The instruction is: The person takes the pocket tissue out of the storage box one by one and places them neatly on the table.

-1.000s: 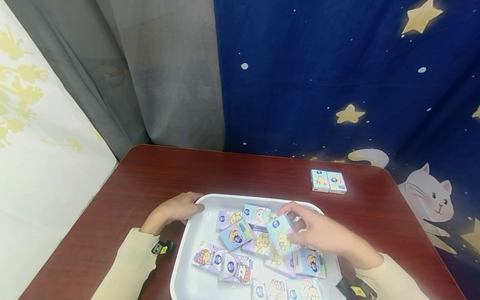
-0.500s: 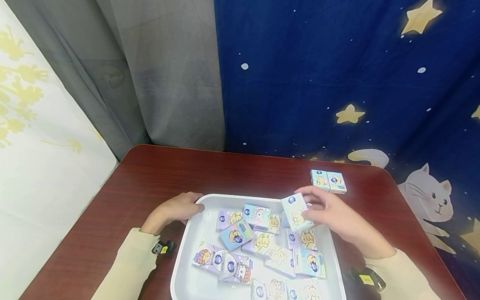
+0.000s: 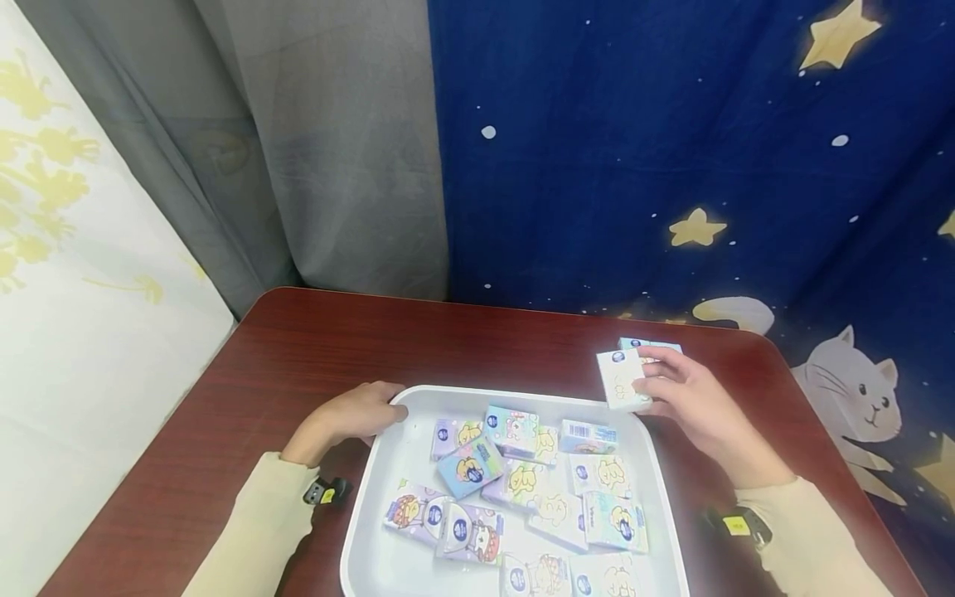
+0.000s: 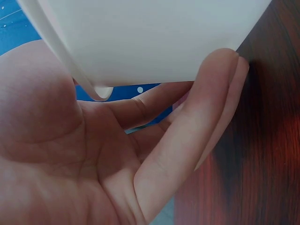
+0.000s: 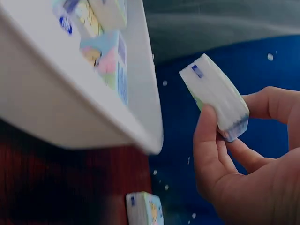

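Observation:
My right hand (image 3: 694, 410) pinches a small pocket tissue pack (image 3: 621, 380) between thumb and fingers, tilted, over the far right corner of a white plastic tray (image 3: 406, 460). In the right wrist view the held tissue pack (image 5: 215, 91) shows its pale narrow side. My left hand (image 3: 356, 413) grips the tray's far left corner. Its thumb lies over the rim, and in the left wrist view its fingers (image 4: 183, 131) reach around the outside of the tray wall (image 4: 136, 42). Several pastel tissue packs (image 3: 470, 468) with cartoon prints lie loosely in the tray, some overlapping.
Behind my right hand, more tissue packs (image 3: 651, 342) sit on the dark red table (image 3: 448, 344), partly hidden by the fingers. One tissue pack (image 3: 589, 437) stands on edge along the tray's far wall. Grey and blue curtains (image 3: 552, 207) hang behind the table.
My right hand has carried the tissue pack up and to the right, from above the other packs to the tray's far right corner. The left hand has stayed at its corner.

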`<action>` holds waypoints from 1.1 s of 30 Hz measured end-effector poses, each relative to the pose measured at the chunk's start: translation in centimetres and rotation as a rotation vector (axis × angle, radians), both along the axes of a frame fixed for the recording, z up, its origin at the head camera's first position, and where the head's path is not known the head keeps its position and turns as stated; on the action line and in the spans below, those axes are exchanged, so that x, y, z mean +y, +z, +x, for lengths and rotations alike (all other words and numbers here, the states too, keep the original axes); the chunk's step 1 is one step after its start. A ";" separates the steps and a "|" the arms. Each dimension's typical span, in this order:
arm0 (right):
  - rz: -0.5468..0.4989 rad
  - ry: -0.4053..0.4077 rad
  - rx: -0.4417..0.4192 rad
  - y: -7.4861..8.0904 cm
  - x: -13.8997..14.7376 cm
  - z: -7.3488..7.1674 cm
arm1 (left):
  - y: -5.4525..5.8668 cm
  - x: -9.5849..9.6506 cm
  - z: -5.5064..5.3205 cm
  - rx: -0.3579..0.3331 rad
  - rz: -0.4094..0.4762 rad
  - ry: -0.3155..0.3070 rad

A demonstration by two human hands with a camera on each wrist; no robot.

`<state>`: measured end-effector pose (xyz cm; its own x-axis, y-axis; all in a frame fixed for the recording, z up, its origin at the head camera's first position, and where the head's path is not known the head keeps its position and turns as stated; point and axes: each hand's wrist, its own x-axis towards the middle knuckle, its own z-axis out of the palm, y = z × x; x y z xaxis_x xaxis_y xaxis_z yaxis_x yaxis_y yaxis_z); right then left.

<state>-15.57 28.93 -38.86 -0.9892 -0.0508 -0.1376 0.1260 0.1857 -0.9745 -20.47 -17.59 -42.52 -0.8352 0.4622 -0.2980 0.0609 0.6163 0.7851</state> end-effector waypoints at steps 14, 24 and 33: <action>-0.161 -0.169 -0.053 -1.8 4.5 -1.8 | -0.1 0.0 0.0 0.003 -0.002 -0.003; -0.241 -0.319 -0.086 -3.4 7.6 -2.3 | -0.1 0.0 0.0 0.005 0.000 -0.008; -0.287 -0.533 -0.155 -4.5 9.8 -2.9 | -0.1 0.0 0.0 0.000 0.007 -0.009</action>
